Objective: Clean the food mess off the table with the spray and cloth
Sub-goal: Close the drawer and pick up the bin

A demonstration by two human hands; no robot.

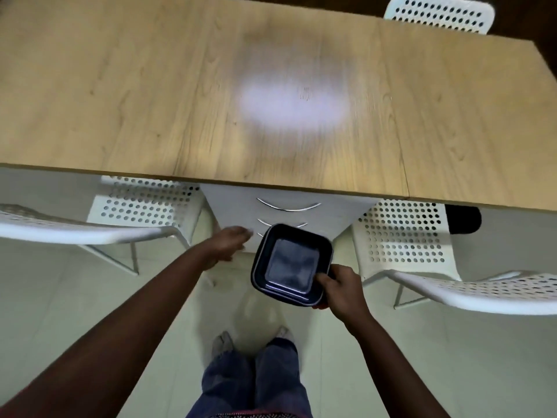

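Observation:
A wooden table (150, 95) fills the upper part of the head view, with a pale glare patch in its middle. My right hand (342, 286) grips the near corner of a stack of black square dishes (291, 263), held below the table's front edge. My left hand (227, 242) reaches forward just left of the dishes, fingers relaxed and blurred, holding nothing. No spray bottle or cloth is in view.
A grey drawer unit (289, 203) with curved metal handles stands under the table. White perforated chairs flank it, a left chair (144, 203) and a right chair (407, 233); another chair (440, 13) sits at the far side. My legs stand on pale floor.

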